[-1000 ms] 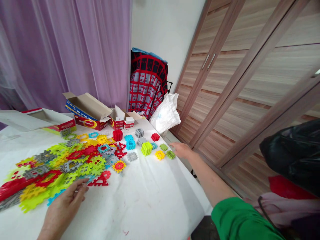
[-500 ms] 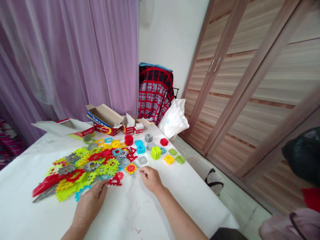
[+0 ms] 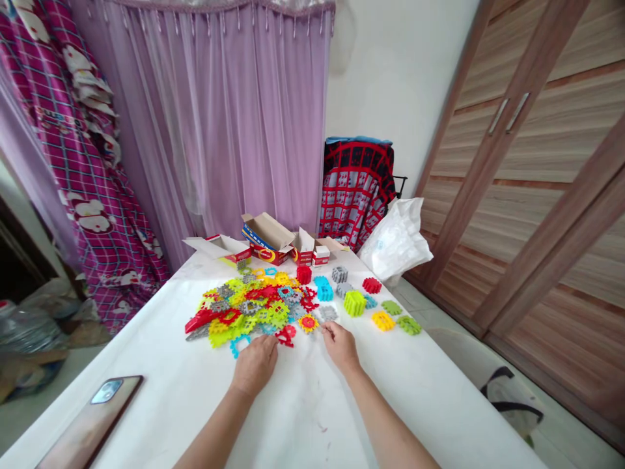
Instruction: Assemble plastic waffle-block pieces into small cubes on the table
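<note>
My left hand (image 3: 256,365) rests on the white table at the near edge of a heap of plastic interlocking pieces (image 3: 254,303). Its fingers are bent and pressed together, the tips beside a red triangular piece (image 3: 286,336). Whatever may be under them is hidden. My right hand (image 3: 340,345) has thumb and fingers curled into a pinch, just right of a yellow square piece with a red centre (image 3: 308,323). I cannot make out anything in that pinch. Past its fingertips lies a flat grey piece (image 3: 328,313).
Stacked pieces stand to the right: green (image 3: 354,303), blue (image 3: 323,288), red (image 3: 303,275), yellow (image 3: 383,320). Open cardboard boxes (image 3: 267,238) line the back edge. A phone (image 3: 92,423) lies at the near left. A white bag (image 3: 396,238) stands behind the right corner.
The camera view has swung left, so the phone and the patterned curtain now show. My left hand has turned knuckles up with its fingers drawn together; my right hand stays in much the same place.
</note>
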Demonstrator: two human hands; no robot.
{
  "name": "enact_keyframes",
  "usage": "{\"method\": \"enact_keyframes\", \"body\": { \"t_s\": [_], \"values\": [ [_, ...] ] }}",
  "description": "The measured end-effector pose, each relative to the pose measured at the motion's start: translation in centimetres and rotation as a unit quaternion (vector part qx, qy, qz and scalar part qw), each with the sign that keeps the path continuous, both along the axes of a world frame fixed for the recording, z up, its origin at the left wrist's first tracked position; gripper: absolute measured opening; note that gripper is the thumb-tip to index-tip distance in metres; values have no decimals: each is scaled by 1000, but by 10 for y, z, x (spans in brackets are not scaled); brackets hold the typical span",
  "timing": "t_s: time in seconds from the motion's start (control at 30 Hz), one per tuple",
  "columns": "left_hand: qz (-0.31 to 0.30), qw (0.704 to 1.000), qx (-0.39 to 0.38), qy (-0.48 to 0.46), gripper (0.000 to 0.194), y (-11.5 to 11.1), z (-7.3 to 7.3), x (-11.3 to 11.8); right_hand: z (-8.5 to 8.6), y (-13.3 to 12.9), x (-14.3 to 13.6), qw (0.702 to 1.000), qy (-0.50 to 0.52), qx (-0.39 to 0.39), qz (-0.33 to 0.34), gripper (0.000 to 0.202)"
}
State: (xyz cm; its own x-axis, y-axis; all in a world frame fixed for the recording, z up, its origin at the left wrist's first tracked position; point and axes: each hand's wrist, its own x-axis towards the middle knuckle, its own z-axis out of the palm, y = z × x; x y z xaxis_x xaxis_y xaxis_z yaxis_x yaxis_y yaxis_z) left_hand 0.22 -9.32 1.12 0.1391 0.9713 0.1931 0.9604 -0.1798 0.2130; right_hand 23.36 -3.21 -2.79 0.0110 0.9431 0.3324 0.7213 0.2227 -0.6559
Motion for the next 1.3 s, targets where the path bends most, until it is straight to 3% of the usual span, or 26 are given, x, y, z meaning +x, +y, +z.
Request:
{"method": "enact_keyframes", "body": {
  "t_s": [0.23,0.5,0.7,0.77,0.87,1.0,1.13,1.3],
  "values": [
    [-2,1000,2,15,27,1,9,2,3,-2,-4,999,-41,-10,-9,24],
    [64,997,32,2,47,54,30,5,3,0,-5,999,-43,-17,-8,24],
    [48,996,-6,-69,19,77,34,0,4,-2,-5,1000,-29,-10,0,26],
    [57,991,-13,-119,20,79,34,-3,5,-4,-5,1000,-19,-7,6,28],
    [82,971,-36,-221,33,74,27,-3,5,-5,-5,1000,-2,-5,7,29],
    [76,922,-105,-366,53,56,9,5,4,-6,-4,999,28,0,20,29],
    [35,869,-162,-466,54,39,0,17,7,-8,-8,993,114,15,38,30],
    [-6,828,-209,-520,48,34,2,36,9,-11,-21,964,250,-2,92,35]
  ]
}}
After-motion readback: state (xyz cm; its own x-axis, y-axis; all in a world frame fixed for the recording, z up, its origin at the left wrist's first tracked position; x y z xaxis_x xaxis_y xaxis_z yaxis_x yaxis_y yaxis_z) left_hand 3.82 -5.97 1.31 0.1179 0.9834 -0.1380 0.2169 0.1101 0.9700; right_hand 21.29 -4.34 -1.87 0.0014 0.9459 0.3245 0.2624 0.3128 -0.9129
